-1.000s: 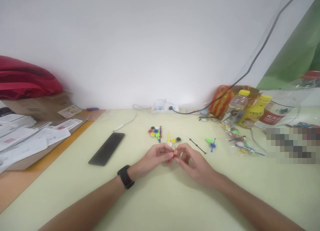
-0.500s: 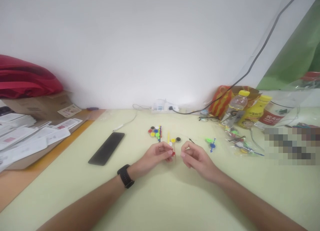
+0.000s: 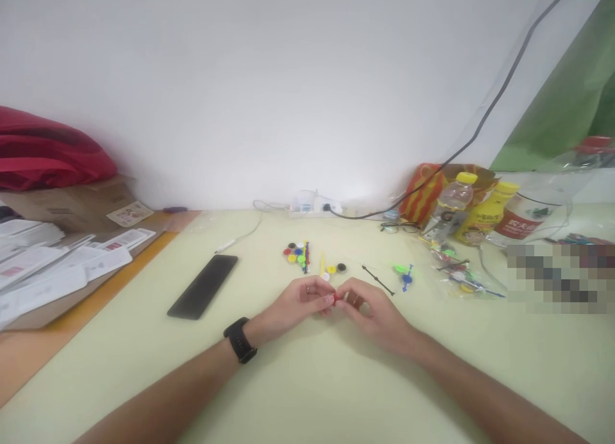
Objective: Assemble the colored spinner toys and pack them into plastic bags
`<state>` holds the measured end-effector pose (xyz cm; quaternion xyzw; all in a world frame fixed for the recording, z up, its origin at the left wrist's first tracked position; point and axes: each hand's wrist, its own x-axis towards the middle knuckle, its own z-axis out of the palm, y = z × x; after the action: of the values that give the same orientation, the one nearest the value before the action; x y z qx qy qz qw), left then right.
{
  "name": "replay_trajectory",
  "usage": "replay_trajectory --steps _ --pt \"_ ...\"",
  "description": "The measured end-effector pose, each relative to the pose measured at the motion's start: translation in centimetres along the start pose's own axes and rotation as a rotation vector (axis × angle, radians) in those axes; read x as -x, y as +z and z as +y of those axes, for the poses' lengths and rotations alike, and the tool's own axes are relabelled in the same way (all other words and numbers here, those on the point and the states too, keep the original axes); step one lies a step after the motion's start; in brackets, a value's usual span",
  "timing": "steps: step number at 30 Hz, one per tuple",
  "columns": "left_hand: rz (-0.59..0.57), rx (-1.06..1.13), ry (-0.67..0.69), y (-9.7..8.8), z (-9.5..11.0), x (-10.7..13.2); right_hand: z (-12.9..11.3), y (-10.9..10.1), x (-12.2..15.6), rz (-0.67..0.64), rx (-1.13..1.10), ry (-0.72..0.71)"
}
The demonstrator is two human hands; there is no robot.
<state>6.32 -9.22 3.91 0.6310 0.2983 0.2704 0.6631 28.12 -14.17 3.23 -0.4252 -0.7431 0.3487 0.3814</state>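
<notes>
My left hand (image 3: 298, 305), with a black watch (image 3: 239, 339) on its wrist, and my right hand (image 3: 369, 312) meet fingertip to fingertip over the pale yellow table (image 3: 307, 393). Both pinch a small red piece (image 3: 336, 297) between them; most of it is hidden by the fingers. Just beyond the hands lie several small coloured discs (image 3: 298, 252), a yellow stick (image 3: 323, 264), a black disc (image 3: 341, 267) and a thin black stick (image 3: 377, 280).
A black phone (image 3: 202, 294) lies left of the hands. Papers and a cardboard box (image 3: 72, 239) fill the left side. Bottles (image 3: 475, 213), glasses (image 3: 400, 227), a bag of coloured parts (image 3: 456, 271) and a green-and-blue toy piece (image 3: 405, 273) sit at the right. A power strip (image 3: 314, 207) lies against the wall.
My right hand drew away from the left half a second ago, and has now come back to pinch the red piece together with the left hand.
</notes>
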Motion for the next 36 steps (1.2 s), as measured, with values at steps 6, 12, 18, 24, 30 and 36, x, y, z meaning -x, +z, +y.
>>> replay_trajectory --steps 6,12,18,24,30,36 --pt "0.167 -0.226 0.108 -0.1 -1.1 -0.1 0.6 -3.2 -0.8 0.193 0.132 -0.004" --pt "0.349 -0.951 0.431 -0.9 -1.7 0.3 3.3 -7.7 -1.3 0.280 0.769 0.299" --pt "0.293 -1.070 0.390 -1.2 -2.1 0.3 5.4 -8.7 -1.3 0.090 1.050 0.464" --pt "0.203 -1.109 0.363 -0.8 -1.6 0.7 5.0 -8.2 -1.3 0.124 1.145 0.414" --pt "0.152 -1.139 0.377 -0.8 -1.6 0.7 3.4 -6.5 -1.2 0.000 1.075 0.292" --pt "0.182 -1.118 0.371 -0.8 -1.8 0.8 2.8 -5.7 -1.1 -0.015 1.046 0.281"
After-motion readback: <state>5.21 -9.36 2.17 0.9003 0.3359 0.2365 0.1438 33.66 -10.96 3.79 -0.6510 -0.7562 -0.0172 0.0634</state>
